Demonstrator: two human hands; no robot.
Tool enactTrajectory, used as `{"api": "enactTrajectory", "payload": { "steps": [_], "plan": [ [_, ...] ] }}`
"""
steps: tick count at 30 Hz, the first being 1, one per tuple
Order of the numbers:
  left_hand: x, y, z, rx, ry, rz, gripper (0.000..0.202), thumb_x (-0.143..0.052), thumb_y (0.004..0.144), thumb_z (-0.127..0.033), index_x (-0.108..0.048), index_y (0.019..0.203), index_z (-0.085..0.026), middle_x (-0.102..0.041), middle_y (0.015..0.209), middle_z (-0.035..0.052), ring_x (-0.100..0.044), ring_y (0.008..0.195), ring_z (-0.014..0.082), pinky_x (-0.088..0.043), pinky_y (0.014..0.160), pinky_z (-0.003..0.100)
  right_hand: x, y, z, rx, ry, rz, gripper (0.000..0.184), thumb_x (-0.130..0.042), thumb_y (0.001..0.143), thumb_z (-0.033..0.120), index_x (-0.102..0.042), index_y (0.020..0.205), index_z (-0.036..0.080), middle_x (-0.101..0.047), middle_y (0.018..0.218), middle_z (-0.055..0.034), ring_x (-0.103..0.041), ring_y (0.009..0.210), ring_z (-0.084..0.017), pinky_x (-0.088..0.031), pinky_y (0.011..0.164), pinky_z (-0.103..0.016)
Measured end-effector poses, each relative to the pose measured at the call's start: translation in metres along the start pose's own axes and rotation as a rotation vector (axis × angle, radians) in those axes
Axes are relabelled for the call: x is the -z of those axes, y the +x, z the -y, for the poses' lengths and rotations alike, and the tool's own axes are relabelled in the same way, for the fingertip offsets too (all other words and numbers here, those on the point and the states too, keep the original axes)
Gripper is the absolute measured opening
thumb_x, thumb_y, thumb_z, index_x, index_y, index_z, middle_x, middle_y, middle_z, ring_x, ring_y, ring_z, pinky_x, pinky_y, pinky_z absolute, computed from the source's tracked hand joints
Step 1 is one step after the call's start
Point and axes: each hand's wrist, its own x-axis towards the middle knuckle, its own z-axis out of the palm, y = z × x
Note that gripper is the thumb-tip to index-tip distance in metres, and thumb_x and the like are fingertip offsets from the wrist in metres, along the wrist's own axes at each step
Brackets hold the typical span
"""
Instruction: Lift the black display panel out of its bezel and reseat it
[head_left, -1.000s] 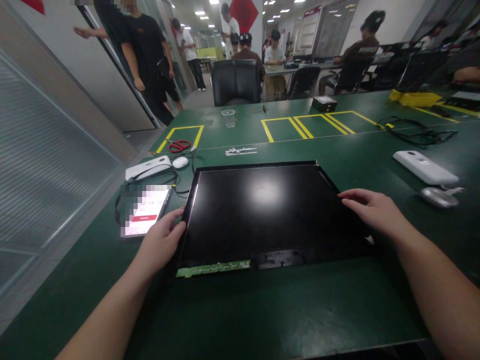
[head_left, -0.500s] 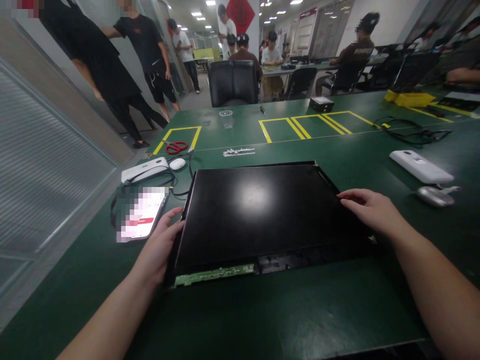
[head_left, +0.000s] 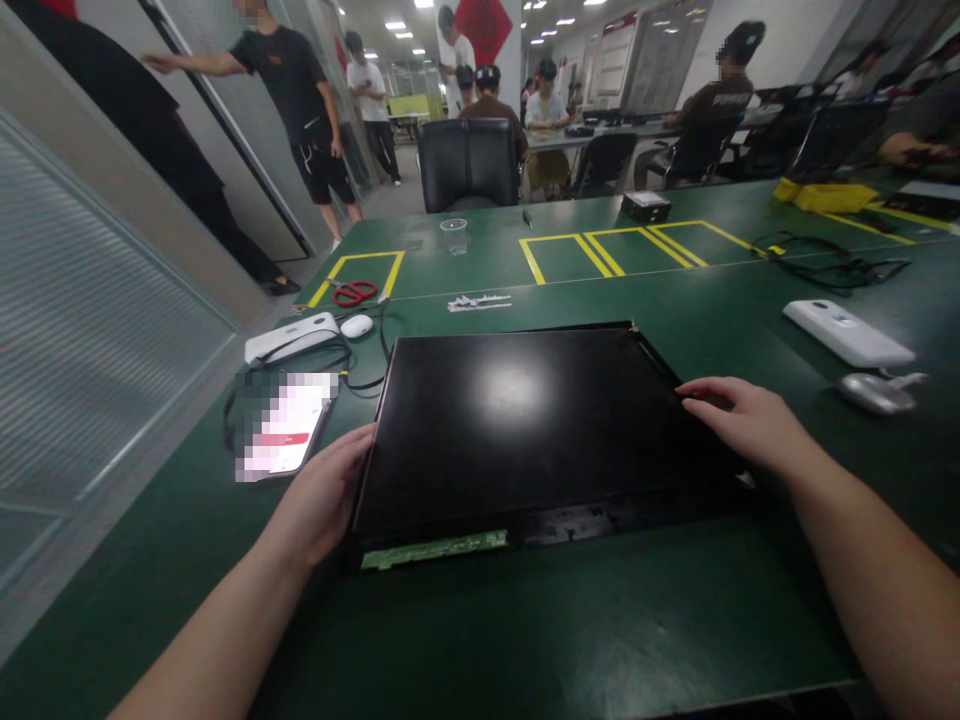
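Note:
A black LCD screen panel [head_left: 517,430] lies on the green table, seated in or on a thin black frame that shows along its far and right edges. A green circuit board strip [head_left: 435,549] runs along its near edge at the left. At the panel's left side, my left hand [head_left: 326,497] is closed on the edge, fingertips partly hidden behind it. My right hand [head_left: 739,420] pinches the right edge between thumb and fingers. Left of the panel is a lit phone [head_left: 289,430], partly blurred out, close to my left hand.
Beyond the phone lie a white device [head_left: 292,338], a white mouse [head_left: 356,326], cables and red scissors [head_left: 355,292]. White scraps [head_left: 480,302] and a plastic cup [head_left: 454,237] are farther back. On the right sit a white device [head_left: 847,333] and a silver object [head_left: 876,392]. People stand and sit behind.
My left hand's fingers have come together along the panel's left edge, and that near-left corner looks slightly shifted. My right hand stays put. A person at the back left has stretched out an arm.

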Motion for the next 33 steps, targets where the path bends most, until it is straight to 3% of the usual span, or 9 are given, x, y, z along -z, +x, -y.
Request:
{"api": "enactTrajectory", "payload": {
  "steps": [5,9,17,22,29,33],
  "plan": [
    [0.006,-0.004,0.003,-0.141,0.103,0.079,0.052,-0.094,0.067,-0.035,-0.08,0.115,-0.021,-0.086,0.115,0.0091,-0.079,0.112,0.0363,-0.068,0.086,0.039,0.0,0.001,-0.001,0.01,-0.01,0.001,0.028,-0.064,0.074,0.05,-0.079,0.09,0.033,-0.078,0.094,-0.0054,-0.071,0.083,-0.03,-0.058,0.081,-0.051],
    [0.008,-0.007,0.003,-0.225,0.144,0.096,0.063,-0.098,0.065,-0.042,-0.079,0.123,-0.023,-0.083,0.127,0.0092,-0.074,0.124,0.0375,-0.065,0.096,0.039,0.001,0.002,0.0,0.006,-0.002,0.015,0.03,-0.064,0.073,0.051,-0.078,0.092,0.033,-0.078,0.097,-0.006,-0.072,0.085,-0.031,-0.058,0.083,-0.051],
    [0.009,-0.01,0.004,-0.23,0.072,0.183,0.068,-0.092,0.076,-0.045,-0.072,0.139,-0.026,-0.078,0.138,0.0092,-0.072,0.126,0.039,-0.065,0.098,0.042,0.0,0.001,0.006,-0.095,0.089,0.027,0.048,-0.063,0.07,0.056,-0.073,0.109,0.029,-0.078,0.103,-0.0096,-0.072,0.089,-0.033,-0.055,0.082,-0.049],
    [0.002,-0.016,0.003,-0.227,-0.061,0.237,0.083,-0.094,0.074,-0.04,-0.064,0.15,-0.024,-0.079,0.136,0.0121,-0.071,0.129,0.0406,-0.063,0.103,0.046,-0.001,0.004,0.003,-0.118,0.16,0.002,0.047,-0.065,0.073,0.055,-0.07,0.11,0.026,-0.079,0.105,-0.0148,-0.073,0.092,-0.035,-0.055,0.082,-0.048],
    [0.003,-0.015,0.012,-0.337,-0.18,0.288,0.071,-0.089,0.082,-0.034,-0.067,0.148,-0.027,-0.079,0.136,0.0111,-0.07,0.131,0.0385,-0.056,0.112,0.046,-0.009,0.011,-0.003,-0.215,0.311,-0.08,0.052,-0.069,0.059,0.062,-0.076,0.096,0.027,-0.077,0.118,-0.0133,-0.07,0.117,-0.041,-0.05,0.109,-0.056],
    [0.007,-0.018,0.009,-0.349,-0.208,0.232,0.069,-0.086,0.084,-0.032,-0.066,0.15,-0.028,-0.079,0.137,0.0116,-0.073,0.126,0.0379,-0.057,0.109,0.044,-0.001,0.006,0.007,-0.244,0.629,-0.159,0.048,-0.08,0.045,0.052,-0.077,0.087,0.029,-0.078,0.12,-0.0098,-0.064,0.132,-0.041,-0.042,0.121,-0.052]
  ]
}}
